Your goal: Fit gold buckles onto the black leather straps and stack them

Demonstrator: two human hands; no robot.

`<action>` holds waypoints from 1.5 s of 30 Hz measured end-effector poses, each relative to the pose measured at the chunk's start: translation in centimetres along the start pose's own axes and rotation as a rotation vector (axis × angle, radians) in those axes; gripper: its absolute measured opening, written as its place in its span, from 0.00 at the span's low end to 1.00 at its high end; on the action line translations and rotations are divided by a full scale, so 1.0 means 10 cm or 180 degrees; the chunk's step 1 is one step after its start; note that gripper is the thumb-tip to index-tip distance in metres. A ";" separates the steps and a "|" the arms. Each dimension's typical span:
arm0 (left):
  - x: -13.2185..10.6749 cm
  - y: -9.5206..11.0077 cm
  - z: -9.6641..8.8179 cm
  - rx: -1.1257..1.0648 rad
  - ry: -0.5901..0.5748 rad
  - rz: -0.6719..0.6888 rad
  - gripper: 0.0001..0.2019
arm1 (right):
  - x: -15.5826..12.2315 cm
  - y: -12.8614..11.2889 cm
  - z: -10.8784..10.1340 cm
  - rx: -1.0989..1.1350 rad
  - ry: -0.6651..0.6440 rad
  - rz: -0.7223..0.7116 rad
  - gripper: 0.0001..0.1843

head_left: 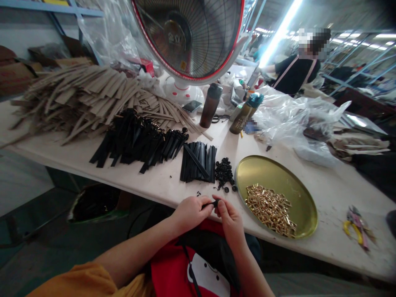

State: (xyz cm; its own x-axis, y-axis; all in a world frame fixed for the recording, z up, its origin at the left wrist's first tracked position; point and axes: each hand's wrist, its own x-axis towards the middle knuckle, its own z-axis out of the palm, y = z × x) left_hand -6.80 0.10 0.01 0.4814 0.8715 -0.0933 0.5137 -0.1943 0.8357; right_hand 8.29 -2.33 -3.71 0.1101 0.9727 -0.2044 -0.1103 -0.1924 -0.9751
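Observation:
Both hands meet at the table's front edge around a small black strip. My left hand is closed on the strip, pinching it between thumb and fingers. At the strip's right end, my right hand is closed too, fingertips pressed on a dark piece that is mostly hidden. Just beyond the hands lies a stack of flat black strips, one slanting across the top. Beside it is a pile of small round black parts. Small gold metal pieces are heaped in an oval gold tray to the right.
Black straps with metal ends lie left, before a big heap of beige strips. A fan-shaped heater, two bottles and plastic bags stand behind. Pliers lie far right. A person is in the background.

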 end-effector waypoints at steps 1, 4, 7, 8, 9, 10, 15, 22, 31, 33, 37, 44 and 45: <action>0.01 0.01 0.01 -0.0093 0.0000 -0.0029 0.12 | 0.00 -0.01 0.00 0.0055 0.0003 0.0019 0.18; 0.04 0.01 0.04 -0.0259 0.0019 -0.0117 0.13 | 0.00 -0.02 0.02 0.0820 -0.0114 0.0430 0.16; 0.05 0.01 0.08 -0.0272 0.0102 -0.0157 0.12 | -0.02 0.01 0.07 0.1480 -0.0112 0.0756 0.14; 0.06 0.01 0.09 -0.0268 0.0137 -0.0169 0.12 | -0.03 0.02 0.09 0.1578 -0.0083 0.0801 0.14; 0.06 0.00 0.10 -0.0267 0.0162 -0.0188 0.12 | -0.04 0.03 0.11 0.1631 -0.0054 0.0822 0.13; 0.06 0.00 0.11 -0.0278 0.0173 -0.0202 0.12 | -0.05 0.04 0.12 0.1647 -0.0029 0.0827 0.12; 0.06 -0.01 0.11 -0.0599 0.0052 -0.0169 0.12 | -0.04 0.02 0.11 0.1606 0.0164 0.0748 0.09; 0.02 -0.01 0.09 -0.1003 0.0058 -0.0286 0.07 | -0.11 -0.01 0.13 0.1309 0.0013 0.0799 0.09; -0.06 0.02 0.08 -0.1069 -0.0051 -0.0362 0.07 | -0.20 0.00 0.13 0.1046 -0.0006 0.0639 0.10; -0.07 0.02 0.07 -0.1008 0.0011 -0.0369 0.08 | -0.23 -0.02 0.13 0.0937 0.0013 0.0616 0.11; -0.10 -0.02 0.05 -0.0845 -0.0082 -0.0551 0.09 | -0.29 -0.03 0.13 0.0918 0.0118 0.0457 0.11; -0.17 0.04 -0.01 -0.0477 0.0061 -0.0262 0.11 | -0.29 -0.08 0.10 0.1226 -0.0176 0.0618 0.13; -0.18 0.06 -0.02 -0.0399 0.0097 -0.0216 0.10 | -0.27 -0.09 0.09 0.1212 -0.0333 0.0736 0.11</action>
State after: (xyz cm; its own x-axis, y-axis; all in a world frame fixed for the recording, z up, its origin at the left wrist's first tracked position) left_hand -7.51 -1.45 0.78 0.4258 0.8944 -0.1369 0.4507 -0.0784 0.8892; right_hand 7.24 -4.68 -2.17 -0.0584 0.9214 -0.3841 -0.4776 -0.3637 -0.7998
